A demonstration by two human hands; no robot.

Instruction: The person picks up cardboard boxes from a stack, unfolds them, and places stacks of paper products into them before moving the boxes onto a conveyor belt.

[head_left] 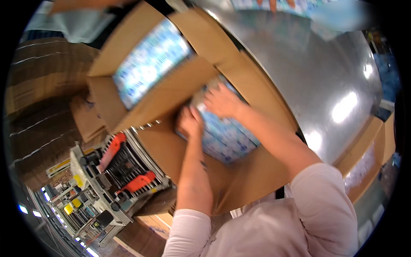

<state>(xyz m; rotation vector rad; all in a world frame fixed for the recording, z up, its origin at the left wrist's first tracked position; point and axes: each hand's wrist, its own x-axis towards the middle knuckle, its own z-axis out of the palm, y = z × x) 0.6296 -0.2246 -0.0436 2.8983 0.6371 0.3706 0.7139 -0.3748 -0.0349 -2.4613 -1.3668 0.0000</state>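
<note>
Both my hands reach down into the nearer open cardboard carton [254, 174], which holds several blue-and-white printed packages [229, 136]. My left hand [190, 122] is bent round the edge of a package beside the carton's left wall; its lower fingers are hidden. Across the top of the packages lies my right hand [222, 101], its fingers apart and touching the wrapping near the carton's far end. Motion blur softens the fingertips. Adjoining on the far left is a second open carton [102, 99], with blue-and-white packages [150, 60] inside.
A shiny metal table [317, 73] borders the cartons on the right. At its far side, another person's hand [276, 4] rests near more printed packages [299, 8]. A machine with red parts [137, 182] stands at the left, below stacked brown cardboard [51, 107]. Another carton [364, 150] stands right.
</note>
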